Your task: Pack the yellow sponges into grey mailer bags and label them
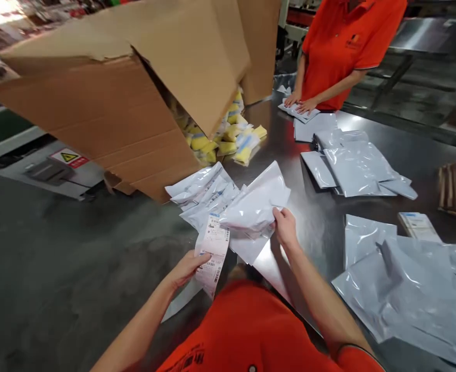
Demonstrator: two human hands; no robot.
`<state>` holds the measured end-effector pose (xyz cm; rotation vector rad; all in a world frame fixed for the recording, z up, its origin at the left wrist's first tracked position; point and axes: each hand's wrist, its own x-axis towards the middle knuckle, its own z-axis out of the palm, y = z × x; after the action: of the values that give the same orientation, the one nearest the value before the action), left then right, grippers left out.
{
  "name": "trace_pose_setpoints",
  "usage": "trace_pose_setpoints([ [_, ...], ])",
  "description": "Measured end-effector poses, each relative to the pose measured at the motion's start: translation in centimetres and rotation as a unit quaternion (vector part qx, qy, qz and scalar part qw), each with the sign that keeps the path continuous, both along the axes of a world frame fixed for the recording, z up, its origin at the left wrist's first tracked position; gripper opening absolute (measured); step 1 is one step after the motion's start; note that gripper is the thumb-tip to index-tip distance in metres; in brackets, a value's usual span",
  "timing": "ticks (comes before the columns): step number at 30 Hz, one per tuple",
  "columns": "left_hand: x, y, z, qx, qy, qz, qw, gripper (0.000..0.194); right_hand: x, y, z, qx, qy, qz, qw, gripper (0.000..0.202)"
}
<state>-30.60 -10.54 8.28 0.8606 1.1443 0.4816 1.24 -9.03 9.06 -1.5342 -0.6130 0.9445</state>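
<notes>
My left hand (pixel 189 266) is closed on a strip of printed shipping labels (pixel 215 238), its thumb lying across the front and the lower end hanging over the table edge. In my right hand (pixel 285 225), the near corner of a white plastic mailing bag (pixel 253 204) is pinched between thumb and fingers. The bag is tilted and creased, and its left side meets the top of the label strip. Just beyond both hands, several more mailing bags (pixel 202 188) lie overlapped at the table edge. Whether anything is inside the held bag cannot be seen.
A large cardboard box (pixel 96 113) lies open at the left, yellow packets (pixel 228 139) spilling onto the metal table (pixel 313 227). Mailing bags (pixel 418 289) pile up at right, beside a label stack (pixel 420 226). Across the table, a co-worker (pixel 340 51) presses both hands on a bag.
</notes>
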Motion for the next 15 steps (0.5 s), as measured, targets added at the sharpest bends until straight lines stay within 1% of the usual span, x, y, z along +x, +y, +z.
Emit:
trace_pose_setpoints([
  [1, -0.7, -0.4, 0.0, 0.002, -0.002, 0.009, 1.0, 0.063, -1.4, 0.6, -1.0, -0.031, -0.007, 0.031, 0.999, 0.029],
  [3, -1.9, -1.2, -0.1, 0.007, -0.001, 0.023, 1.0, 0.062, -3.2, 0.7, -2.6, -0.084, -0.036, 0.088, 0.992, 0.028],
  [5, -2.8, -2.1, -0.1, 0.009, 0.007, 0.022, 1.0, 0.06, -3.9, -0.2, -3.1, -0.086, -0.114, 0.115, 0.983, 0.035],
  [6, -3.0, -2.5, 0.0, 0.013, 0.009, 0.015, 1.0, 0.059, -4.0, -0.7, -2.8, -0.066, -0.162, 0.117, 0.978, 0.042],
  [7, -3.0, -2.9, 0.1, 0.02, 0.013, 0.001, 1.0, 0.058, -4.0, -1.1, -2.3, -0.037, -0.204, 0.125, 0.97, 0.05],
  [8, -2.8, -3.1, 0.4, 0.033, 0.019, -0.019, 0.999, 0.056, -4.1, -1.5, -1.5, -0.003, -0.226, 0.147, 0.963, 0.057],
  [9, -2.5, -3.3, 0.6, 0.05, 0.026, -0.044, 0.997, 0.053, -4.2, -1.6, -0.6, 0.028, -0.222, 0.186, 0.957, 0.062],
  [11, -1.7, -3.3, 1.2, 0.082, 0.038, -0.103, 0.991, 0.046, -4.8, -1.5, 1.3, 0.059, -0.146, 0.308, 0.938, 0.068],
  [13, -0.9, -2.9, 1.5, 0.093, 0.043, -0.162, 0.981, 0.042, -5.5, -1.2, 2.8, 0.036, -0.068, 0.424, 0.902, 0.063],
  [14, -0.6, -2.6, 1.7, 0.094, 0.041, -0.186, 0.977, 0.042, -5.8, -1.1, 3.3, 0.013, -0.044, 0.456, 0.889, 0.056],
  [15, -0.4, -2.3, 1.8, 0.098, 0.035, -0.203, 0.974, 0.044, -6.0, -1.0, 3.6, -0.009, -0.03, 0.468, 0.883, 0.048],
])
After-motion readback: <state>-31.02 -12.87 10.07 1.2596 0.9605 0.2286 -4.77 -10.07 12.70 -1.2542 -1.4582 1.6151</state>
